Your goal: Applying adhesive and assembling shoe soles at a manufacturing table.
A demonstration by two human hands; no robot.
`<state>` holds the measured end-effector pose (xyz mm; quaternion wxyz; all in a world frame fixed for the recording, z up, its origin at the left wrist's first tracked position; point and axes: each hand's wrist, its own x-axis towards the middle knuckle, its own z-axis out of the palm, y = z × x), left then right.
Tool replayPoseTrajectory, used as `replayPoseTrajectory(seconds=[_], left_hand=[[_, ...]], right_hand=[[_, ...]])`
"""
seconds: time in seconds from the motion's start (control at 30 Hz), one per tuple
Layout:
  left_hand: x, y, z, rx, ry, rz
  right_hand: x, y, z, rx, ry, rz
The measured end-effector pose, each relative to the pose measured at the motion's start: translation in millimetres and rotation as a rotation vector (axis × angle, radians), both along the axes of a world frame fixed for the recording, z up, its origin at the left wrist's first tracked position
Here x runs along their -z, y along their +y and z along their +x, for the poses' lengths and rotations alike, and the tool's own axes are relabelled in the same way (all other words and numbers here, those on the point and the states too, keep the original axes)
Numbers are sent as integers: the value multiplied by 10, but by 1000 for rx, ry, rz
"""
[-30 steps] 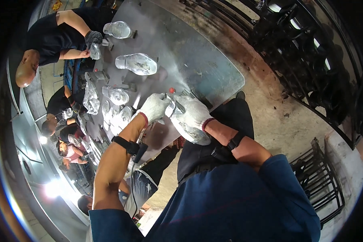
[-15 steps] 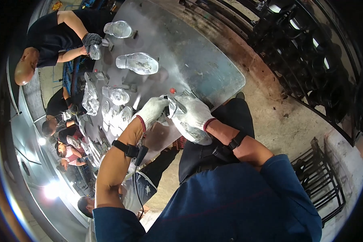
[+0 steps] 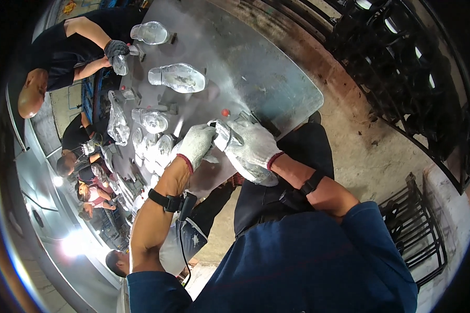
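Note:
Between my hands is a shiny, silvery, shoe-shaped piece [image 3: 257, 174], apparently covered in clear film; its rounded end hangs over the table edge by my lap. My right hand [image 3: 253, 144], in a white knit glove, is closed around its middle. A glossy band shows beside those fingers. My left hand [image 3: 197, 145], gloved alike, pinches at the piece's far end, with its fingertips partly hidden. A small pale flap sticks out below the left fingers. Just beyond my hands, a red ball-shaped knob [image 3: 225, 112] and a dark metal block [image 3: 256, 119] rest on the table.
Similar shoe-shaped pieces lie on the metal table [image 3: 277, 83], one [image 3: 177, 78] straight ahead and several to the left. A co-worker [image 3: 52, 57] handles another piece across the table; more people are along the left. A black rack [image 3: 391, 68] and black metal frame [image 3: 415, 229] stand right.
My hands keep their hold on the shoe-shaped piece, with slight finger shifts. The dark metal block beside my right hand shows more. The whole view has shifted a little.

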<state>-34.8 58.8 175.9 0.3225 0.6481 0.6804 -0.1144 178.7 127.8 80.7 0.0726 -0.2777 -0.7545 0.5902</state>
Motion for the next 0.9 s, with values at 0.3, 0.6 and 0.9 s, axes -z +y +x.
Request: replayPoseTrajectory(seconds=[0.3, 0.6, 0.9], left_hand=[[-95, 319, -12, -476, -48, -424], [2, 323, -74, -564, -282, -337], [-130, 396, 96, -17, 218, -232]], right_hand=[[12, -6, 25, -1, 28, 59], [59, -10, -3, -31, 25, 50], [28, -23, 36, 50, 37, -5]])
